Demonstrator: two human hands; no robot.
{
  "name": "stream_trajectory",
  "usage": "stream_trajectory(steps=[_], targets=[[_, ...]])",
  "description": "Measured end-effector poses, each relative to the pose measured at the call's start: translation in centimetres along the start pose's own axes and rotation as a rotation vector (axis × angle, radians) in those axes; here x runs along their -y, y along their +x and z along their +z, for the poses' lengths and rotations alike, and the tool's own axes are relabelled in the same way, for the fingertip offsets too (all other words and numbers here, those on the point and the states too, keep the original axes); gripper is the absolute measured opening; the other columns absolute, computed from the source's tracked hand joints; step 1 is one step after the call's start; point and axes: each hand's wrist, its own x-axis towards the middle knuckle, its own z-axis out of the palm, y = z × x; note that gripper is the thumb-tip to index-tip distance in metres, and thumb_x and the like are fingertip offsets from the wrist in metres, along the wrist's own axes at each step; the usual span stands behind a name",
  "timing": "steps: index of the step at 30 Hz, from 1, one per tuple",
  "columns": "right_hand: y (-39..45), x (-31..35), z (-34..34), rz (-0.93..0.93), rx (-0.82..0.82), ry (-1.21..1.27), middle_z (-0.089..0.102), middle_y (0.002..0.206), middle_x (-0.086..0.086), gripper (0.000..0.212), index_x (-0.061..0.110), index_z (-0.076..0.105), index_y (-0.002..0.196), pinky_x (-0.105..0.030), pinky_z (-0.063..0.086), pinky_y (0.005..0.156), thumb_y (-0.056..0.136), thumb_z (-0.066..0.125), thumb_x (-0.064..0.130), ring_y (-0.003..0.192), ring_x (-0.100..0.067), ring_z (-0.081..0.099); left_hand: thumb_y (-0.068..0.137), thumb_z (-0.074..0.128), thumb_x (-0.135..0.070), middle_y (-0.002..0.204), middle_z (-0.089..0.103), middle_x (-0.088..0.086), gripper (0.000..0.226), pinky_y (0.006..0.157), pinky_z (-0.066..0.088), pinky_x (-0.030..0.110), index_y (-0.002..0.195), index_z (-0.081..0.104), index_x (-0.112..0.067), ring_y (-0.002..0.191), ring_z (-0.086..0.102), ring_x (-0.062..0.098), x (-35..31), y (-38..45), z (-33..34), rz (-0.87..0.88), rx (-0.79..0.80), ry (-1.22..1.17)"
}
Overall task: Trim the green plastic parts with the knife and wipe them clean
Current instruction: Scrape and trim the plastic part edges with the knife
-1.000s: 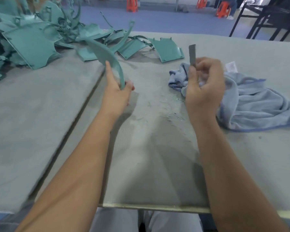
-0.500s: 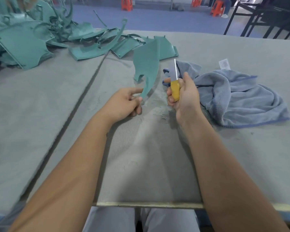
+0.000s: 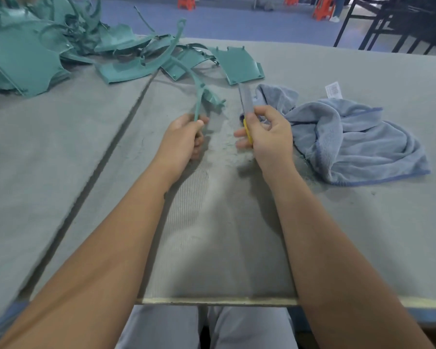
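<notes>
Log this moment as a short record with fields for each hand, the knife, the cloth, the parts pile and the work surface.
left hand: grips the lower end of a curved green part, held upright off the table
right hand: grips the knife by its yellow handle, blade pointing up and away
blade contact: blade apart from the held part
cloth: blue, crumpled on the table to the right of the right hand
parts pile: green parts heaped at far left
table: grey cover, fine shavings between the hands
</notes>
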Motion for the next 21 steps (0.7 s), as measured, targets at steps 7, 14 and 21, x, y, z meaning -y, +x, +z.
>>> stream_trajectory(steps=[7, 14, 21], targets=[[0.4, 0.4, 0.4, 0.186, 0.153, 0.053, 0.042, 0.050, 0.000, 0.032, 0.015, 0.065, 0.089, -0.019, 0.026, 0.041, 0.102, 0.039, 0.027, 0.039, -0.008, 0.031, 0.103, 0.033, -0.036, 0.048, 0.035, -0.012, 0.029, 0.037, 0.026, 0.017, 0.101, 0.055, -0.017, 0.037, 0.029, 0.005, -0.1, -0.1, 0.3, 0.028, -0.016, 0.151], [0.2, -0.2, 0.7, 0.216, 0.251, 0.099, 0.040, 0.060, 0.004, 0.028, 0.013, 0.063, 0.086, -0.024, 0.032, 0.052, 0.102, 0.044, 0.025, 0.050, -0.010, 0.032, 0.098, 0.033, -0.012, 0.051, 0.042, -0.004, 0.028, 0.042, 0.026, 0.022, 0.077, 0.052, -0.014, 0.041, 0.033, 0.011, -0.5, -0.2, 0.3, -0.086, 0.142, -0.001], [-0.2, 0.0, 0.3, 0.241, 0.374, 0.167, 0.040, 0.047, 0.002, 0.025, 0.012, 0.058, 0.080, -0.017, 0.017, 0.037, 0.101, 0.046, 0.019, 0.036, -0.008, 0.023, 0.106, 0.031, -0.025, 0.055, 0.036, -0.005, 0.033, 0.040, 0.021, 0.019, 0.089, 0.058, -0.017, 0.043, 0.027, 0.008, 0.1, -0.3, 0.5, 0.006, 0.172, 0.093]])
